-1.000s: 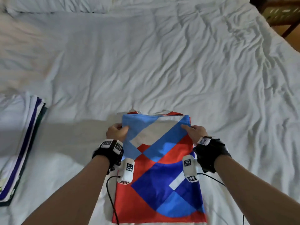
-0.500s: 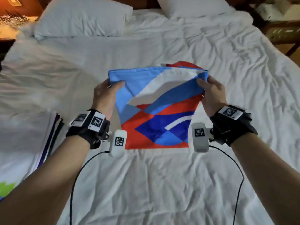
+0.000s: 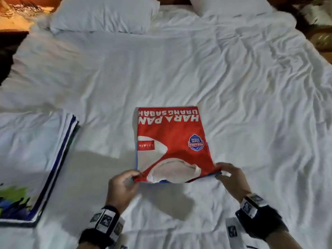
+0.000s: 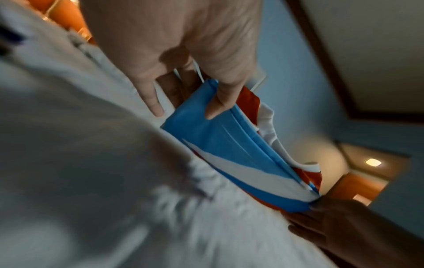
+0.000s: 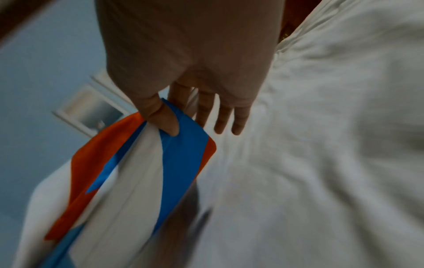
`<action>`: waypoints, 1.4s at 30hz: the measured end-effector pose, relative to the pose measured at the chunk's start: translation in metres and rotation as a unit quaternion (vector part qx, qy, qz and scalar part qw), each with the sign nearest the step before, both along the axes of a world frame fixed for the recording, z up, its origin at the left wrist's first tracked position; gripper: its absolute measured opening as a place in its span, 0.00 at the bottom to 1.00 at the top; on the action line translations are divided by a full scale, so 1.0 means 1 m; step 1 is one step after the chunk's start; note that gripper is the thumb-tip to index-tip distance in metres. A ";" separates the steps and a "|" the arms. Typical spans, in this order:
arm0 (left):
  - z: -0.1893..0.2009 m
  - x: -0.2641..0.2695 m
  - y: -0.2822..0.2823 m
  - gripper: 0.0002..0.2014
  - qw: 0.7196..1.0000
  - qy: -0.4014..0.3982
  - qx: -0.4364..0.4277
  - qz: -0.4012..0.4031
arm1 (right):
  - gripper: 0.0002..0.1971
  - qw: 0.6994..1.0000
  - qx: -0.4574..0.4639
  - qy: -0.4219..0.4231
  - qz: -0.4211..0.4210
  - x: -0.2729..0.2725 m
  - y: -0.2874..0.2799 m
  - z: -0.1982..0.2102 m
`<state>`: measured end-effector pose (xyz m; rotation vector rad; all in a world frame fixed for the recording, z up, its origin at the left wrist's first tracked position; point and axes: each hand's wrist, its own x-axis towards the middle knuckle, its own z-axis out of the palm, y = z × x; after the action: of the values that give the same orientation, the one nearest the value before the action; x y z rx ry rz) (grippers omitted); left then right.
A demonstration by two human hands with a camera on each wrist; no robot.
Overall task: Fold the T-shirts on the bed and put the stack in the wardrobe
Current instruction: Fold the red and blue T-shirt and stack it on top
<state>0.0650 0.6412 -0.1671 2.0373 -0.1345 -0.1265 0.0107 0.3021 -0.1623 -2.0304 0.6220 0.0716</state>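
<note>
The shirt has flipped over since a moment ago. On the big white bed, the red T-shirt lies in the middle, folded pile at nine o'clock. Left hand and right hand pinch its near corners at six o'clock

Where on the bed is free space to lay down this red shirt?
Bare sheet lies between the pillows and the red shirt, and right of it. The folded stack crowds the left edge.
</note>
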 end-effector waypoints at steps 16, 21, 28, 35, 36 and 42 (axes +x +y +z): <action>-0.013 0.017 -0.028 0.11 0.918 0.315 0.226 0.088 | 0.13 0.935 0.159 0.296 -0.112 0.025 0.006 0.004; 0.006 -0.032 -0.049 0.09 0.866 0.497 0.050 -0.027 | 0.13 0.880 0.313 0.146 -0.326 -0.010 -0.006 0.002; 0.012 0.077 -0.047 0.21 0.890 0.412 -0.105 0.167 | 0.11 0.826 0.446 0.175 -0.297 -0.056 0.084 -0.004; -0.056 0.129 0.003 0.24 0.909 0.348 -0.016 0.230 | 0.08 0.868 0.360 0.229 -0.253 -0.061 0.148 -0.022; -0.031 0.105 0.003 0.20 0.905 0.340 -0.008 0.254 | 0.08 0.873 0.354 0.231 -0.244 -0.062 0.147 -0.023; 0.001 -0.031 0.074 0.28 0.828 0.288 0.192 0.441 | 0.10 0.907 0.317 0.232 -0.153 -0.075 0.139 -0.020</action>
<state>0.0342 0.7151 -0.1658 2.1514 1.2927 -0.1844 -0.0648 0.4409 -0.1827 -1.2634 1.0508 0.5159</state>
